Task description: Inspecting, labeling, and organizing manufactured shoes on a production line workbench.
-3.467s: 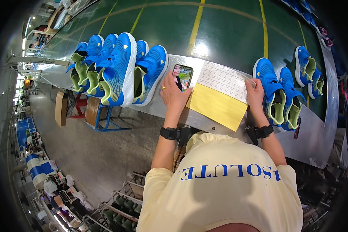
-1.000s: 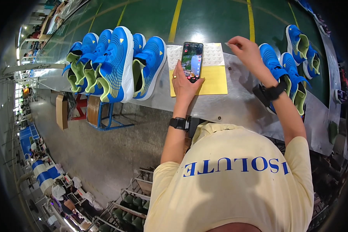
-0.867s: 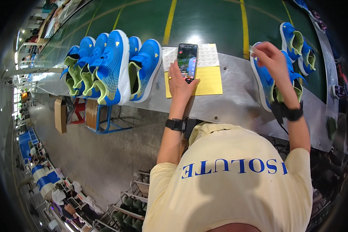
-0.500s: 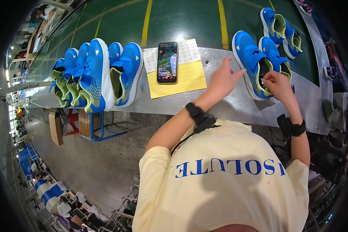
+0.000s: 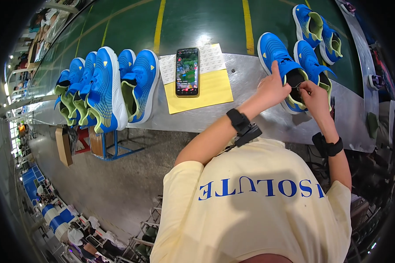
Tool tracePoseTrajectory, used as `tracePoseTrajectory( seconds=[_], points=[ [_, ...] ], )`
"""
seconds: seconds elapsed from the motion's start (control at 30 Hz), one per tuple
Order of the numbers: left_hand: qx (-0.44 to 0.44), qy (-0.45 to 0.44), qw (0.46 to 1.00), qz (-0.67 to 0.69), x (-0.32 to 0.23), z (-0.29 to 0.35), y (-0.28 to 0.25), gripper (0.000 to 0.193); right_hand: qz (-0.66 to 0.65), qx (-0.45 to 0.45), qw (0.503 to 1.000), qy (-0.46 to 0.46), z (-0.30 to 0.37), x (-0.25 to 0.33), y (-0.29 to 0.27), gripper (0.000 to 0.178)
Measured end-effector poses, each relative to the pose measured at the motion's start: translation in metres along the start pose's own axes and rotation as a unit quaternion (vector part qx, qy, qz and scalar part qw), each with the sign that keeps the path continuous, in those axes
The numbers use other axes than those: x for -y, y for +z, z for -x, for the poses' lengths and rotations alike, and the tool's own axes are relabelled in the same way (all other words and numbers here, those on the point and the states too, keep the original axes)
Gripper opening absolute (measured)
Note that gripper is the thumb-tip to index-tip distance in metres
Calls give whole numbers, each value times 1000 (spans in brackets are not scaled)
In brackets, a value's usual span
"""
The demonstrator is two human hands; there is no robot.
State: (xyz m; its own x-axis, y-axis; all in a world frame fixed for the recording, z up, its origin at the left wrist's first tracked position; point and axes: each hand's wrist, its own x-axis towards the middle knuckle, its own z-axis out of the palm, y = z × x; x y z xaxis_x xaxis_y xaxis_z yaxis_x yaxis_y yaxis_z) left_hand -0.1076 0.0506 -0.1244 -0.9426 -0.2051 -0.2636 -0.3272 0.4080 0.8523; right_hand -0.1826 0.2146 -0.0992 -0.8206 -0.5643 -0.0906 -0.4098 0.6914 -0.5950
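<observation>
As the head view stands now, the left hand (image 5: 273, 89) touches the blue shoe (image 5: 276, 49) at 2 o'clock, whereas half a second ago it is spread in the air just short of it. Its index finger points toward 12 o'clock along the strap and its thumb lies near the collar; whether it actually grips the shoe I cannot tell. The right hand (image 5: 314, 95) stays at the same shoe's opening, on its 4 o'clock side, thumb and forefinger brought together. The small white piece at its fingertips in the earlier frame is now too small to make out, so I cannot tell what it grasps.

A second ago the left hand is on the phone (image 5: 187, 72); now the phone lies untouched near 12 o'clock, across the white printed sheet (image 5: 212, 57) and yellow sheet (image 5: 208, 94) on the metal desk (image 5: 245, 70). A second shoe (image 5: 306, 53) stands just beside the first, toward 3 o'clock. The row of blue shoes (image 5: 104, 79) remains at 10 o'clock.
</observation>
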Motion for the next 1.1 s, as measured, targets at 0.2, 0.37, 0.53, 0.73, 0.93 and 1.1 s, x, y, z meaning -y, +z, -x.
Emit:
tracePoseTrajectory(
  seconds=[0.2, 0.37, 0.53, 0.73, 0.93, 1.1],
  points=[
    [-12, -5, 1000, 27, 7, -6, 6, 86, 33, -45, 998, -33, 2, -1, 5, 13],
    [21, -62, 986, 152, 13, -2, 2, 84, 191, 93, 975, -57, -5, 19, 1, 11],
    [5, -52, 971, 232, 10, 9, 3, 82, 355, 174, 914, -88, -9, 36, 5, 8],
    [-3, -59, 996, 72, 12, 7, -1, 89, 175, -32, 973, -148, 3, 20, 16, 11],
    [-141, 121, 967, -174, -20, -3, 0, 79, 74, -139, 972, -173, 2, 18, 13, 5],
    [-139, 174, 945, -239, -27, -24, 9, 54, 260, 0, 959, -111, 0, 12, 11, 5]
  ],
)
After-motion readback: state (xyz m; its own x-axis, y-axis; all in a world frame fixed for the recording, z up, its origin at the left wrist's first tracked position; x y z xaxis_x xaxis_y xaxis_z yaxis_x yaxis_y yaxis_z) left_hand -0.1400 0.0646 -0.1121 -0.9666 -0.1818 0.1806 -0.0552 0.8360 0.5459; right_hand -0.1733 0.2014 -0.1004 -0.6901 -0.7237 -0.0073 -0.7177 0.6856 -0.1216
